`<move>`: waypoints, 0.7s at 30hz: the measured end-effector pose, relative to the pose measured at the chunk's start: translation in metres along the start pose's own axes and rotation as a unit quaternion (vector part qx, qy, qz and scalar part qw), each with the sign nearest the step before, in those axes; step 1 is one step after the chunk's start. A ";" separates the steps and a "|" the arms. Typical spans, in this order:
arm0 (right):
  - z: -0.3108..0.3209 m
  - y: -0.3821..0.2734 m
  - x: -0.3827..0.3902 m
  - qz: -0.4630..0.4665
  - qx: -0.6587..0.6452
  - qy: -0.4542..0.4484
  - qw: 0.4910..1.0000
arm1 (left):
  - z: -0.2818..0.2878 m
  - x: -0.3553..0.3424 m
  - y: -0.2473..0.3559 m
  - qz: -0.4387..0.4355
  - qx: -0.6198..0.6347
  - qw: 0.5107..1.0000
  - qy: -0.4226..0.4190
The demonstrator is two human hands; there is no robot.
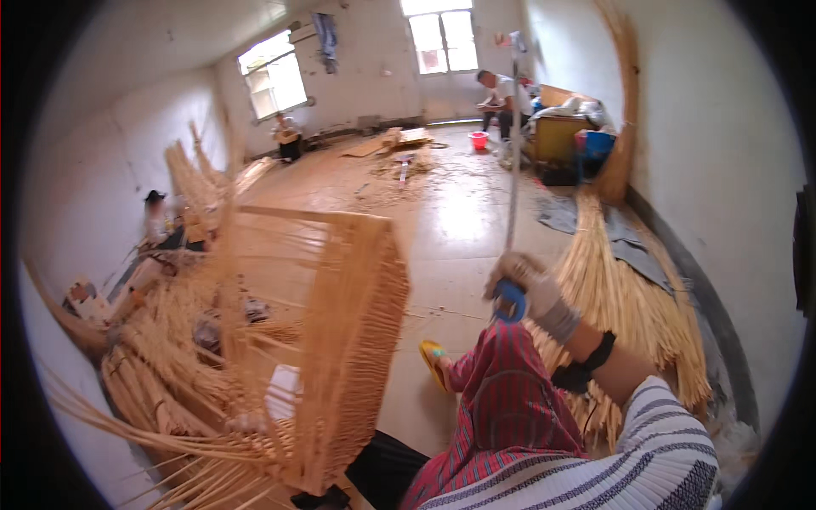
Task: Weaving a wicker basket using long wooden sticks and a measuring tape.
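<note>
A striped sleeve point(629, 459) fills the lower edge; above it the gloved right hand point(531, 293) closes around a blue-handled long blade point(512, 170) standing upright, right of the woven cane frame point(340, 340); the left hand is hidden behind that frame; cane bundles point(629, 297) lie beyond the blade.

Room: long, bare workshop interior.
Walls: whitewashed plaster walls point(722, 161), scuffed, with a dark band along the base on the right.
Floor: smooth pale tan floor point(463, 225), glossy where daylight falls on it, littered with straw scraps at the far end.
Windows: one wide bright window point(274, 75) on the left far wall; one taller paned window point(442, 36) in the end wall. Both overexposed; daylight is the only visible light.
Furniture: yellow wooden cabinet point(558, 138) against the right wall, cloth piled on top; small red plastic bucket point(478, 140) nearby.
</note>
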State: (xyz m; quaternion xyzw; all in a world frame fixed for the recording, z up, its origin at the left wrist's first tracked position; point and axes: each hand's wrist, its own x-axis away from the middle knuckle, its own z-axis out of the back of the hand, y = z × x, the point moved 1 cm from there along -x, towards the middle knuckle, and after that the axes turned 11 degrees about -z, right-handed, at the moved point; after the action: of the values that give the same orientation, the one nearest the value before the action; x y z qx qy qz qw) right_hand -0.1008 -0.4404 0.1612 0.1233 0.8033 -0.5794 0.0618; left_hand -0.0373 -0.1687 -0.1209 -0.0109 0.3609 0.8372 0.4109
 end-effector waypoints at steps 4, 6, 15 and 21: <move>0.007 -0.040 -0.083 0.012 0.042 -0.010 0.999 | 0.027 -0.010 -0.039 0.070 -0.020 0.997 0.031; 0.002 -0.037 -0.124 0.037 0.075 -0.050 0.995 | 0.071 0.001 -0.071 0.129 -0.038 0.984 0.116; 0.075 -0.004 -0.093 -0.050 0.009 -0.174 0.983 | 0.225 0.052 -0.149 0.277 -0.123 0.866 0.397; 0.087 0.009 -0.018 0.023 -0.077 -0.109 0.991 | 0.198 0.058 -0.118 0.289 -0.230 0.874 0.317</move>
State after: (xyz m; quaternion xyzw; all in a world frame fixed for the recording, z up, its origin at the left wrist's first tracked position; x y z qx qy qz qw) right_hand -0.0852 -0.5223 0.1290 0.0725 0.8311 -0.5241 0.1715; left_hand 0.0616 0.0396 -0.0636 -0.2649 0.2555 0.9298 0.0001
